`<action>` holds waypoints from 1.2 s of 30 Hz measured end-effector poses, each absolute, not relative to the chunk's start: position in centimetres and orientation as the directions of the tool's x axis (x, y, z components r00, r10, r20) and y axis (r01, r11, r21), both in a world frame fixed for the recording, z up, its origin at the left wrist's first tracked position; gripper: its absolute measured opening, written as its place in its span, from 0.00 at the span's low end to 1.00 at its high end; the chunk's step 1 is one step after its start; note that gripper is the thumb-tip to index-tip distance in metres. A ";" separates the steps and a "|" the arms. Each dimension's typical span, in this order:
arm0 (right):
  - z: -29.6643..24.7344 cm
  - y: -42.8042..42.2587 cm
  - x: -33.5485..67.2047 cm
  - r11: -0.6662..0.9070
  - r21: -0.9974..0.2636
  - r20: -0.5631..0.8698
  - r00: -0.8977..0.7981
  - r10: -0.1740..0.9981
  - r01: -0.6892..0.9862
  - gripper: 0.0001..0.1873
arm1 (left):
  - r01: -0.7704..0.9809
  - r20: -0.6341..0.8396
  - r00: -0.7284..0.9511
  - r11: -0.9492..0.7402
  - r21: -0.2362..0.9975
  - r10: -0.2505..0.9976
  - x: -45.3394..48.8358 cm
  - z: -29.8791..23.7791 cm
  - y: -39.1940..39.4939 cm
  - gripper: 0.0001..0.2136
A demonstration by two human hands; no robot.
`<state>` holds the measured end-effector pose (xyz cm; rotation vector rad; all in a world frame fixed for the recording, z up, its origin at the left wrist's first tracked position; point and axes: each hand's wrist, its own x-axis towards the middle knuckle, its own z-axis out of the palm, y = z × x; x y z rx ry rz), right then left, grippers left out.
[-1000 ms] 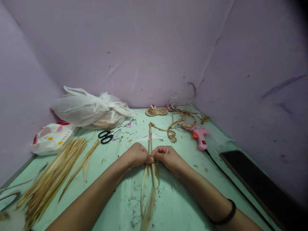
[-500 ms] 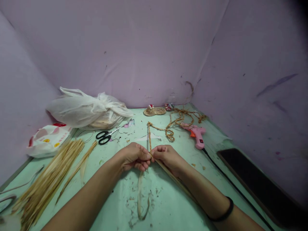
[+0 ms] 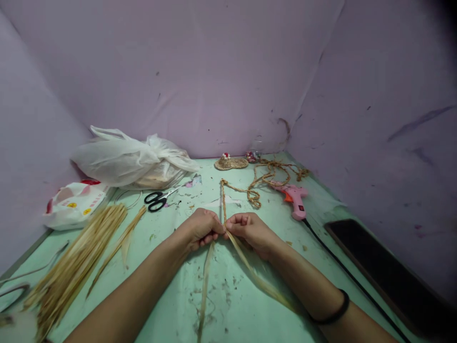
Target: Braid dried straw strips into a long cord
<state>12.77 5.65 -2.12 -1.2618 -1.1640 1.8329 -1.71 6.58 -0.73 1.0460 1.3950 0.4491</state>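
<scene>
My left hand (image 3: 204,229) and my right hand (image 3: 250,232) meet at the middle of the table, both closed on the near end of a braided straw cord (image 3: 224,202). From their pinched fingers the cord runs away to a bend, then on to a loose tangle of cord (image 3: 273,174). One pale straw strand (image 3: 204,290) hangs toward me below my left hand. A wider straw strand (image 3: 257,276) trails from my right fingers and passes beneath the right forearm. My fingertips hide the spot where strands and cord join.
On the left lie a straw bundle (image 3: 84,257), black-handled scissors (image 3: 156,200) and a white plastic bag (image 3: 132,162). A small woven slipper (image 3: 232,165) sits at the back. To the right are a pink glue gun (image 3: 296,197), its cable, and a dark flat object (image 3: 374,267).
The right strand has swung out from under the forearm and bows toward the middle. The left strand, curled at its end before, now hangs straighter. My left fingers have curled in more.
</scene>
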 end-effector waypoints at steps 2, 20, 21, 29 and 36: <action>-2.2 5.7 12.8 -0.403 -0.915 -0.376 -0.355 0.856 -0.002 0.05 | 0.305 -0.553 0.220 0.482 0.821 0.803 -1.9 -0.7 6.6 0.02; -2.5 6.3 13.6 -0.143 -0.809 -0.302 -0.195 0.933 0.570 0.06 | 0.375 -0.520 0.135 0.443 0.815 0.843 -0.3 -0.3 6.0 0.07; -2.3 6.2 13.5 -0.166 -0.800 -0.327 -0.187 0.926 0.577 0.06 | 0.381 -0.524 0.112 0.450 0.807 0.844 -0.3 -0.3 5.9 0.07; -0.3 3.5 11.7 0.076 -0.521 -0.074 -0.134 0.988 0.850 0.09 | 0.235 -0.631 0.178 0.590 0.772 0.755 -0.8 -1.2 6.3 0.07; 0.4 1.4 10.1 0.241 -0.269 -0.081 -0.271 0.959 0.932 0.12 | 0.241 -0.563 0.205 0.516 0.822 0.801 -1.2 -1.1 6.3 0.01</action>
